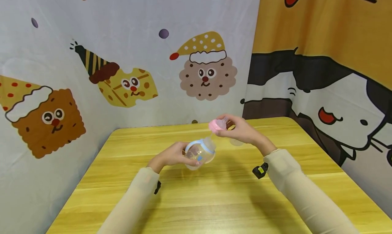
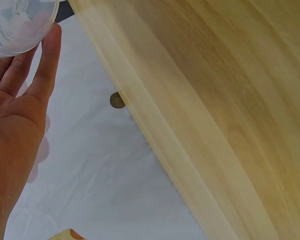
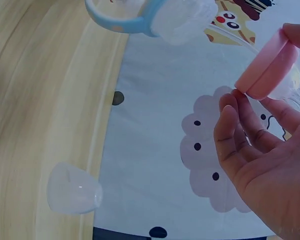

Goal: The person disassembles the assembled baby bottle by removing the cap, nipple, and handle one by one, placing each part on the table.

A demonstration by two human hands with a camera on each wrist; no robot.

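"What closes you in?"

"White cloth [image 1: 128,26] printed with smiling biscuits hangs behind and along my left; orange cloth [image 1: 275,26] with a big cartoon animal hangs on my right."

"And the surface?"

"The yellow wooden worktop [image 1: 199,203] runs from under my forearms to a far edge near the white cloth. Wide stretches of wood give me room to either side and toward my body. Beyond my hands the strip is shallower, that far edge lying close behind."

"What does your left side hold?"

"My left grip [image 1: 177,154] is clamped on a clear bottle [image 1: 200,155], thumb on the near side, over the middle of the worktop. It has a pale blue handle [image 3: 122,25] and tilts, mouth [image 1: 210,143] toward my right."

"And your right?"

"My right grip [image 1: 240,127] pinches a pink lid [image 1: 214,126] between thumb and fingers, near the mouth but apart from it. Its clear teat [image 3: 290,85] points away from the bottle."

"Smaller still?"

"A translucent cap [image 3: 75,192] sits near the far edge, below my right grip. A thin straw [image 3: 235,36] runs from the lid toward the mouth; whether its tip is inside, I cannot tell."
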